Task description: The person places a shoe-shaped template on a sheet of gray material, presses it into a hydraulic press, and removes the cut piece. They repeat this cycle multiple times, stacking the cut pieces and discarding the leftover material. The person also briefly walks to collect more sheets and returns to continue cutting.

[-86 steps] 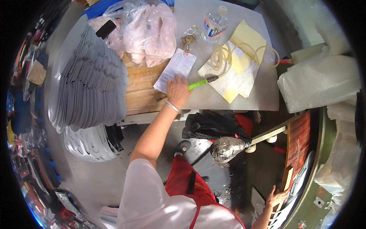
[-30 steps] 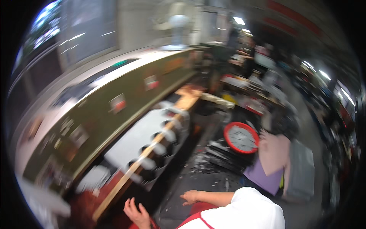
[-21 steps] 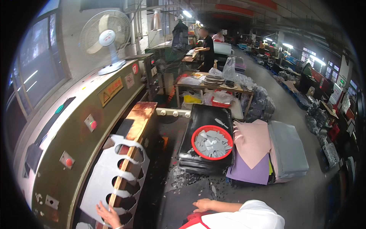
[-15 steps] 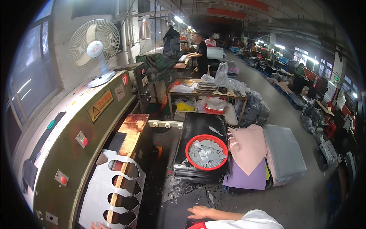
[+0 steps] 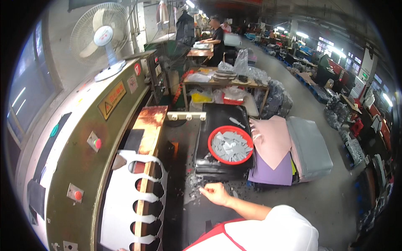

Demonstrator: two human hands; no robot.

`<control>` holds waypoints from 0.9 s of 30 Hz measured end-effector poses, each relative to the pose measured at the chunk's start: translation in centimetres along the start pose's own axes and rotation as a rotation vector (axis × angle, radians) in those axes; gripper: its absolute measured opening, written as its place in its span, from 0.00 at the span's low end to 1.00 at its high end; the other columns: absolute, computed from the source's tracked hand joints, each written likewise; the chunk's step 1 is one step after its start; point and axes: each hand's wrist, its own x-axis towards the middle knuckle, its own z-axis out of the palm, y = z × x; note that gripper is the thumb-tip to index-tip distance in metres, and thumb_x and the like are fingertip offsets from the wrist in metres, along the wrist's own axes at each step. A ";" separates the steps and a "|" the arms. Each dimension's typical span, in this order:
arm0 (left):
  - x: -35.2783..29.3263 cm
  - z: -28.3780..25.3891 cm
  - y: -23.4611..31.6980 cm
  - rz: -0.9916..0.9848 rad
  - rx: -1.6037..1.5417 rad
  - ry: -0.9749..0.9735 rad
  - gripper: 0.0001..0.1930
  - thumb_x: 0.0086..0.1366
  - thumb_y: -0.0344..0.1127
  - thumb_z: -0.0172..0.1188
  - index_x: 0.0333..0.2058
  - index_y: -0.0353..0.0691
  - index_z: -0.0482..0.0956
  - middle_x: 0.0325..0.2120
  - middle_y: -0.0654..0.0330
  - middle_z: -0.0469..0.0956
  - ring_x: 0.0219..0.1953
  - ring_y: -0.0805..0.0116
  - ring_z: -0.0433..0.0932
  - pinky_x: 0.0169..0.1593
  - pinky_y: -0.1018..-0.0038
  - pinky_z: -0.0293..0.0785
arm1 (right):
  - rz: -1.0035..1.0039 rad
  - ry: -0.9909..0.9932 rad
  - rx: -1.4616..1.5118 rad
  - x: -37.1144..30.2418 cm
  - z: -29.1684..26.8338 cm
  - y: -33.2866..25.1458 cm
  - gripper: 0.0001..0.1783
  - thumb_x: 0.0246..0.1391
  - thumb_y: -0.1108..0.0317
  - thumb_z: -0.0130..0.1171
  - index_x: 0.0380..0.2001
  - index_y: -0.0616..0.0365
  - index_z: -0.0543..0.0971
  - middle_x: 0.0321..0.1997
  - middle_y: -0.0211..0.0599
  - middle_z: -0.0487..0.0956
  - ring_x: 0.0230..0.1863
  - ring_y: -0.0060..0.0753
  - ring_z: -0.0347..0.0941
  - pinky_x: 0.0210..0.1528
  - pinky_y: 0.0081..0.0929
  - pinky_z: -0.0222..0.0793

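My right hand [image 5: 215, 193] hovers over the dark work surface [image 5: 196, 217], just in front of the black stack. Its fingers are curled in with the thumb close to them; whether something small is pinched there I cannot make out. Of my left hand [image 5: 122, 249] only a sliver shows at the lower edge, by a pale grey sheet [image 5: 119, 201]. That sheet has a row of rounded cutouts along its right side and lies partly over a long wooden board [image 5: 151, 121]. A red round basket [image 5: 212, 152] of grey cut pieces [image 5: 232, 146] sits on the black stack [image 5: 224, 115].
On the left runs a green machine beam [image 5: 121, 121] with red buttons and a fan [image 5: 102, 37] on top. Pink [image 5: 272, 138], purple [image 5: 270, 171] and grey sheets [image 5: 310, 146] are piled right of the basket. A cluttered table [image 5: 226, 79] and a person [image 5: 217, 42] are beyond.
The view has tilted down. My right hand has moved forward toward the black stack, and its outstretched fingers have curled in. Less of my left hand shows at the lower edge.
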 end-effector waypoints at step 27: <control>-6.8 -0.4 1.4 -0.004 -0.186 -0.026 0.24 0.61 0.28 0.56 0.56 0.36 0.66 0.36 0.54 0.77 0.35 0.66 0.75 0.41 0.69 0.72 | -0.689 -0.399 -0.038 14.5 15.4 -3.9 0.10 0.45 0.66 0.64 0.30 0.59 0.78 0.26 0.40 0.77 0.32 0.45 0.75 0.35 0.38 0.71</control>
